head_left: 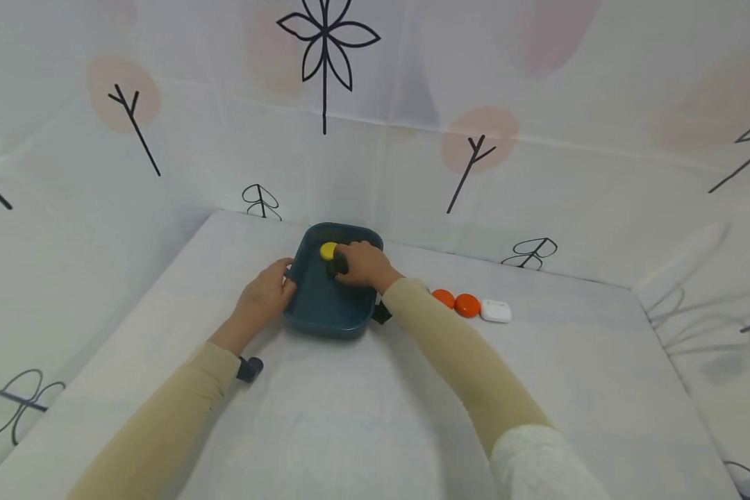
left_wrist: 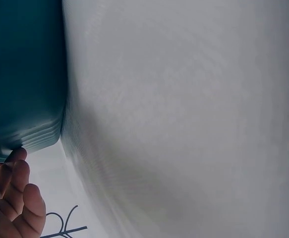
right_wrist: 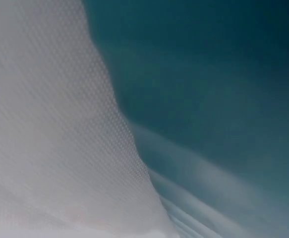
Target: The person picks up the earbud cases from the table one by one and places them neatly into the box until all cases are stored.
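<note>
A dark teal plastic bin [head_left: 325, 305] stands near the back edge of the table. At its left rim, my left hand [head_left: 265, 295] grips the wall with thumb and fingers. The fingertips [left_wrist: 19, 154] bend against the bin's side in the left wrist view. My right hand [head_left: 364, 264] reaches over the right rim into the bin, pinching a small black round piece [head_left: 339, 263]. Just beyond that piece, a yellow round piece [head_left: 328, 251] lies inside. The right wrist view shows only the bin's outer wall [right_wrist: 199, 99] and white cloth, with the hand hidden.
To the right of the bin, two orange-red round pieces [head_left: 467, 305] and a white rounded rectangular piece [head_left: 496, 311] lie in a row, partly behind the right sleeve. White cloth covers the table [head_left: 325, 417], and a patterned cloth backdrop [head_left: 400, 167] rises behind it.
</note>
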A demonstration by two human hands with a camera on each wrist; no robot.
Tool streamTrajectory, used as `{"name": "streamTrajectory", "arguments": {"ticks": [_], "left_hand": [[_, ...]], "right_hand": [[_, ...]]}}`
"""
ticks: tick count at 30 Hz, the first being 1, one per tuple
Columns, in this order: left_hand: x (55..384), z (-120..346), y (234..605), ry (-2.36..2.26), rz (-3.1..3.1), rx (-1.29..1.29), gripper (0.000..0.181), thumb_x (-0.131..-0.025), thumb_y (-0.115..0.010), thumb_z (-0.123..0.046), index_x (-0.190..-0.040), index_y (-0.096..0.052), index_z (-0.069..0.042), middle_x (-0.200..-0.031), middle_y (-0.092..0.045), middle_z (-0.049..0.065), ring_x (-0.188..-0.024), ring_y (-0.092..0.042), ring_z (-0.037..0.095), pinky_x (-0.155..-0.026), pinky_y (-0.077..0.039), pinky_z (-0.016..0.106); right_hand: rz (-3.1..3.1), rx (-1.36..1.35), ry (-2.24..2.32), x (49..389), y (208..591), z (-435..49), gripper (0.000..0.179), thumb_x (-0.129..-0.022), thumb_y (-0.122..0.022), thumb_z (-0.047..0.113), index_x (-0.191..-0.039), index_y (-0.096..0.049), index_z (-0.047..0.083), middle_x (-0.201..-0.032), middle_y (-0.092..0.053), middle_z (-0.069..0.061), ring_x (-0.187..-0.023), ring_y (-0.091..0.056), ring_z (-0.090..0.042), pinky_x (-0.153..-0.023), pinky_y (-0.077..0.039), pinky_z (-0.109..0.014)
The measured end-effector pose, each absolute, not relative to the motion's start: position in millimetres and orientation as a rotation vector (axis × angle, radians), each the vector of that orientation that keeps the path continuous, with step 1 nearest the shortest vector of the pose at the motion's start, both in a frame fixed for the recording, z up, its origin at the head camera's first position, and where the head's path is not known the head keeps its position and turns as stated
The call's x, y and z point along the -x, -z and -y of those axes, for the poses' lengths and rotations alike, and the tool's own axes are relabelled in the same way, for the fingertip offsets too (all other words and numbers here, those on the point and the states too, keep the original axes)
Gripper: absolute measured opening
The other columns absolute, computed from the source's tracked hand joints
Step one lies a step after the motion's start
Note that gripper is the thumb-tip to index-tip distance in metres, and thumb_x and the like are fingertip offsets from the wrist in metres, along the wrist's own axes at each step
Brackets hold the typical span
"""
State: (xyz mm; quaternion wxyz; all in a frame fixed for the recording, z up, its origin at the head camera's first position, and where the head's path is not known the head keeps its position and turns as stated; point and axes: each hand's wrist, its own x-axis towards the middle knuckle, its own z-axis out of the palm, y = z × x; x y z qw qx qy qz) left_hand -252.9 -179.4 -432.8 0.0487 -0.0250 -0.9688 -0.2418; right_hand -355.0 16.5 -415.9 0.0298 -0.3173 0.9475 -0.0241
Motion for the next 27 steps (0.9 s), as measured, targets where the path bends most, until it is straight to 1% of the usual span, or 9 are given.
{"name": "streamTrajectory", "arguments": {"ticks": [5, 12, 17, 22, 27], "left_hand": [[253.3, 178.4, 431.8, 0.716, 2.962, 0.033, 0.047, -0.087, -0.037, -0.023, -0.131, -0.034, -0.008, -0.117, -0.053, 0.01, -0.089, -0.054, 0.02, -0.076, -0.046, 0.038], [253.8, 177.7, 432.6, 0.729, 2.961, 0.053, 0.047, -0.087, -0.036, -0.022, -0.131, -0.033, -0.007, -0.116, -0.053, 0.011, -0.092, -0.055, 0.021, -0.078, -0.046, 0.039], [254.5, 177.7, 433.9, 0.724, 2.942, 0.058, 0.047, -0.087, -0.037, -0.022, -0.131, -0.034, -0.007, -0.114, -0.054, 0.01, -0.086, -0.054, 0.019, -0.074, -0.046, 0.037], [254.4, 177.6, 433.7, 0.723, 2.936, 0.059, 0.047, -0.087, -0.037, -0.022, -0.131, -0.034, -0.007, -0.113, -0.054, 0.01, -0.083, -0.053, 0.018, -0.072, -0.046, 0.036], [254.0, 178.1, 433.6, 0.727, 2.944, 0.048, 0.047, -0.087, -0.037, -0.021, -0.131, -0.033, -0.007, -0.115, -0.054, 0.011, -0.088, -0.054, 0.02, -0.075, -0.046, 0.038]], "right_hand": [[-2.925, 0.996, 0.036, 356.8, 419.2, -14.3, 0.052, -0.075, -0.06, 0.044, -0.121, -0.048, 0.025, -0.11, -0.057, -0.002, -0.098, -0.051, -0.021, -0.08, -0.045, -0.037], [-2.911, 0.983, 0.011, 359.1, 421.7, -14.0, 0.051, -0.075, -0.058, 0.046, -0.122, -0.048, 0.027, -0.112, -0.058, 0.001, -0.099, -0.053, -0.02, -0.078, -0.047, -0.037], [-2.896, 0.964, 0.045, 359.3, 420.2, -15.5, 0.051, -0.075, -0.059, 0.045, -0.121, -0.048, 0.029, -0.115, -0.056, 0.002, -0.102, -0.051, -0.02, -0.082, -0.045, -0.037], [-2.896, 0.946, 0.12, 358.3, 418.1, -16.7, 0.049, -0.073, -0.061, 0.043, -0.119, -0.051, 0.028, -0.114, -0.056, 0.003, -0.101, -0.051, -0.018, -0.083, -0.044, -0.036], [-2.898, 0.936, 0.188, 357.9, 418.1, -17.2, 0.048, -0.072, -0.062, 0.044, -0.116, -0.053, 0.027, -0.112, -0.057, 0.003, -0.099, -0.051, -0.017, -0.082, -0.044, -0.035]]}}
